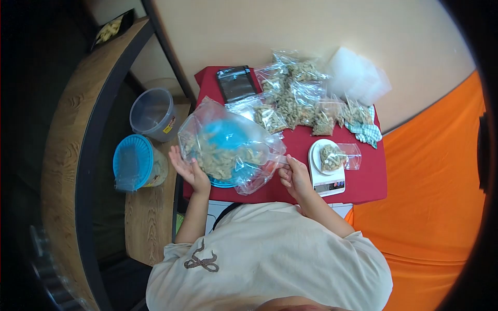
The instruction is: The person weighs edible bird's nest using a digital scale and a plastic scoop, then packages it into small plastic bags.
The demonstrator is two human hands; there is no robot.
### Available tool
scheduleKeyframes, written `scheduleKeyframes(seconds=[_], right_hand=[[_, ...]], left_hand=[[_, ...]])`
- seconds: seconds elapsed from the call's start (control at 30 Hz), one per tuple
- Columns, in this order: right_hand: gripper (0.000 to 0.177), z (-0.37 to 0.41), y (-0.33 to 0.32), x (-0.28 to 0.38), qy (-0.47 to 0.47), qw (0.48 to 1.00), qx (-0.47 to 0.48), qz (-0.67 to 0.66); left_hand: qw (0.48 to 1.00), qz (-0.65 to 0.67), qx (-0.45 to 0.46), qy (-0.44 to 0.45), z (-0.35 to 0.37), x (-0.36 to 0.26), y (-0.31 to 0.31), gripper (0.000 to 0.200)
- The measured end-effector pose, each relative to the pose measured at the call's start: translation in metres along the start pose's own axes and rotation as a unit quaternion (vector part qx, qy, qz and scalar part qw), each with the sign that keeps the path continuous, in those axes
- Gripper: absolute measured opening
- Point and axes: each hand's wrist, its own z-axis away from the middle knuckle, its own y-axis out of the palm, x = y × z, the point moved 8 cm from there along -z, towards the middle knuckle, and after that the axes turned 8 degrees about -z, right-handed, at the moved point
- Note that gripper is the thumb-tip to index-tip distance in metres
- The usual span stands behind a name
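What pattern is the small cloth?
The small cloth has green and white checks; head view.

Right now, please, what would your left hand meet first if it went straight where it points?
The left hand would probably meet the open clear tub, though depth is unclear; it might pass above.

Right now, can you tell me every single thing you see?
Big bag: 1, clear, over tray
Pieces: many, beige, in big bag
Tray: 1, blue, table
Handle: 1, clear, right fingers
Scale: 1, white, table right
Small bag: 1, clear, on scale
Full bags: several, clear, table back
Pouch: black, table back
Plastic: stack, white, back right
Checked cloth: 1, green-white, right
Tablecloth: 1, red
Tubs: 2, clear, one blue-lidded, left
Wood tops: 2, brown, left
Sheet: 1, orange, right
Left hand: 1, beside big bag
Right hand: 1, holding handle
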Motion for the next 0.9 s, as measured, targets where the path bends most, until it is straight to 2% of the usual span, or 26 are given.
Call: scheduleKeyframes(seconds=[0.07, 0.23, 0.33, 0.37, 0.4, 0.43, 0.5, 0.57, 0.6, 0.67, 0.73, 0.8, 0.9], right_hand=[[0.023, 0.002, -0.004, 0.003, 0.010, 1.000, 0.007, -0.006], [0.025, 0.015, -0.024, 0.028, 0.052, 0.998, 0.036, -0.024], [0.027, 0.029, -0.048, 0.055, 0.048, 0.998, 0.031, -0.032], [0.028, 0.034, -0.057, 0.063, 0.047, 0.997, 0.042, -0.033], [0.028, 0.040, -0.064, 0.072, 0.046, 0.997, 0.060, -0.026], [0.028, 0.047, -0.072, 0.081, 0.043, 0.997, 0.059, -0.031], [0.027, 0.059, -0.091, 0.101, 0.024, 0.998, 0.027, -0.048], [0.027, 0.071, -0.115, 0.121, 0.003, 0.997, 0.026, -0.072], [0.027, 0.078, -0.133, 0.135, -0.007, 0.996, 0.007, -0.085], [0.026, 0.097, -0.163, 0.176, -0.056, 0.994, -0.021, -0.095], [0.023, 0.109, -0.194, 0.207, -0.111, 0.988, -0.054, -0.094], [0.023, 0.121, -0.219, 0.232, -0.134, 0.985, -0.061, -0.085], [0.021, 0.128, -0.249, 0.260, -0.183, 0.978, -0.080, -0.059]], left_hand=[[0.993, -0.080, -0.003, 0.082, 0.004, -0.017, -0.002, 0.059], [0.986, -0.115, -0.034, 0.114, 0.013, -0.060, -0.002, 0.055], [0.968, -0.159, -0.098, 0.167, 0.016, -0.102, 0.002, 0.048], [0.969, -0.158, -0.091, 0.169, 0.014, -0.112, 0.009, 0.048], [0.963, -0.146, -0.086, 0.207, 0.013, -0.128, 0.017, 0.048], [0.957, -0.133, -0.083, 0.246, 0.015, -0.145, 0.026, 0.047], [0.954, -0.119, -0.081, 0.262, 0.018, -0.172, 0.051, 0.045], [0.942, -0.051, -0.044, 0.329, 0.029, -0.201, 0.082, 0.043], [0.936, -0.052, -0.023, 0.349, 0.036, -0.212, 0.100, 0.041], [0.933, 0.035, 0.115, 0.339, 0.062, -0.211, 0.164, 0.037], [0.940, 0.015, 0.248, 0.235, 0.080, -0.192, 0.219, 0.036], [0.885, -0.107, 0.416, 0.179, 0.109, -0.189, 0.277, 0.039], [0.781, -0.203, 0.560, 0.191, 0.158, -0.186, 0.341, 0.074]])
